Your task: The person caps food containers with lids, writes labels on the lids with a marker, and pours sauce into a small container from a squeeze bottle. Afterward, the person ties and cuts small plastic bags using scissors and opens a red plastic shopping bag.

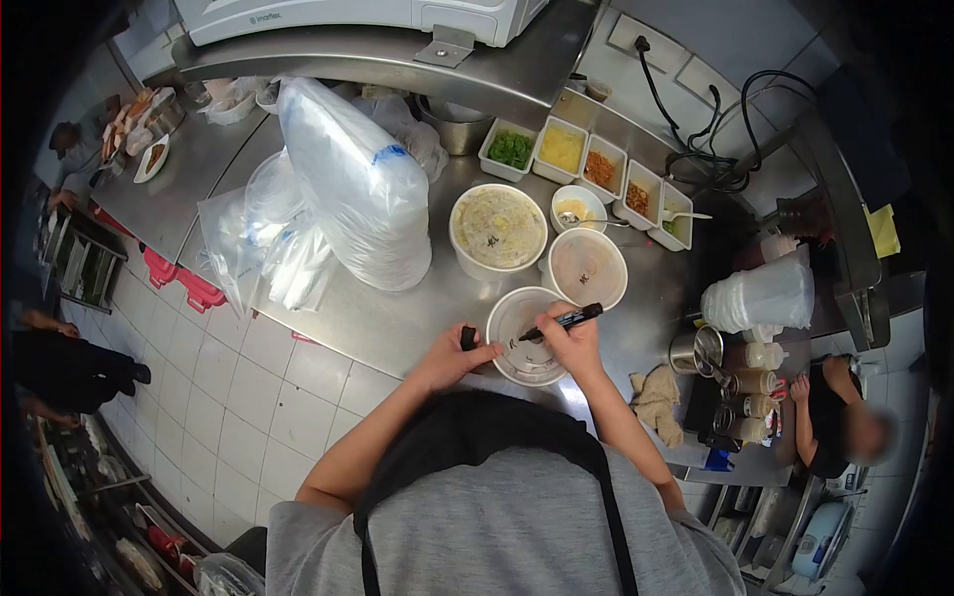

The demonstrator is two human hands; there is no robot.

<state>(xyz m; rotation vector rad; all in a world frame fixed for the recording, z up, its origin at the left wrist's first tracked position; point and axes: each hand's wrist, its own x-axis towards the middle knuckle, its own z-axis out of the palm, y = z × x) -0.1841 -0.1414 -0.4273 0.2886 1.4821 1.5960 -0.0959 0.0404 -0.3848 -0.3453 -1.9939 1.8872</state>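
Observation:
My right hand (573, 345) grips a black marker pen (578, 317), its tip down on the lid of a round white tub (529, 373) at the counter's front edge. Dark marks show on that lid. In my left hand (452, 360) is the black marker cap (468, 338), and the fingers also touch the tub's left rim. Two more lidded tubs stand just behind: a reddish-looking tub (586, 269) and a larger tub with pale yellowish contents (498, 230). Both carry dark written marks on their lids.
Small containers of chopped greens (510, 150) and other toppings line the back, beside a small bowl with a spoon (578, 210). Tall stacked plastic bags (355, 199) stand left. A cloth (655, 405) and squeeze bottles (752, 382) lie right. Another person (833, 412) is at far right.

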